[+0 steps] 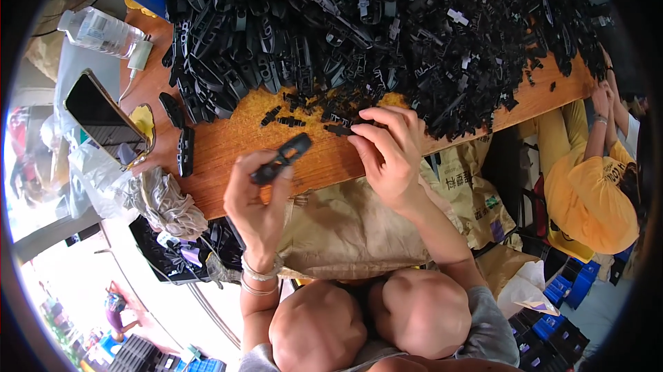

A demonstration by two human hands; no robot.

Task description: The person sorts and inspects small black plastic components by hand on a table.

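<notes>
Held between the thumb and fingers of my left hand (255,196) is a long black plastic part (282,158) with openings along it, tilted above the table's near edge. My right hand (390,154) pinches a small black plastic clip (338,130) by one end, close over the wooden table (324,168). A few more small black clips (291,121) lie just left of it on a yellowish patch of the tabletop. Beyond both hands rises a large heap of long black plastic parts (262,34), with many small black pieces (456,61) on its right side.
Two black parts (185,151) lie left on the table, near a propped phone (103,120), a crumpled grey cloth (166,203) and a clear bottle (103,32). A brown woven sack (345,227) hangs below the near edge. Another person in yellow (590,196) sits at right.
</notes>
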